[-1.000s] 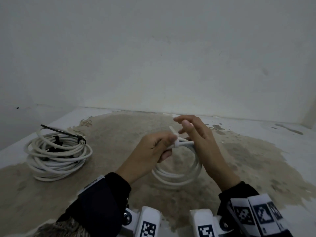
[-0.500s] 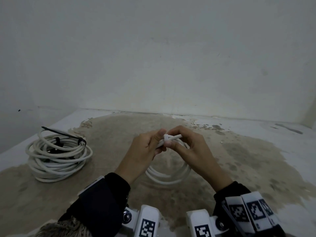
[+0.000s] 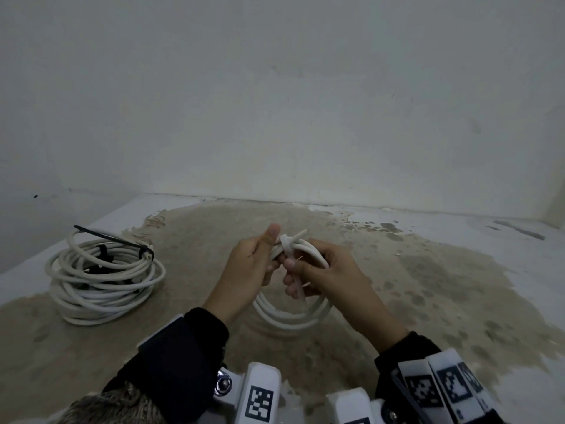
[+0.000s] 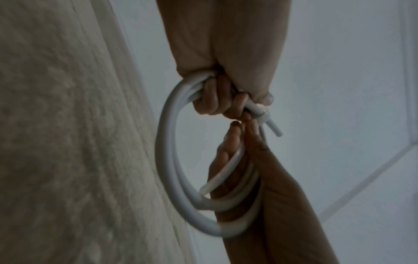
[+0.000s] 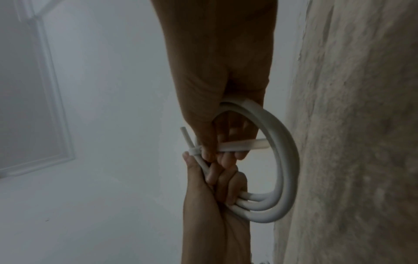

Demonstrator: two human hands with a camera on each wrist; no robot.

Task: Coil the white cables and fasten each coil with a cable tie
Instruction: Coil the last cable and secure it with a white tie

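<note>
White tie (image 3: 286,243) circles the coil (image 3: 293,313); my left hand (image 3: 247,270) grasps the coil, my right hand (image 3: 324,270) pinches the tail, which points toward me.

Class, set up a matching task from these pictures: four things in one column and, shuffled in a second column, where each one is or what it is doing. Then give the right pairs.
Things
1. large cable coil
2. small cable coil
3. white cable tie
4. black cable tie

Places or states
A. held up between both hands
B. its tail pinched by the right hand
C. lying on the floor at the left
D. fastened on the coil that lies on the floor

Pairs: 1-C, 2-A, 3-B, 4-D
</note>
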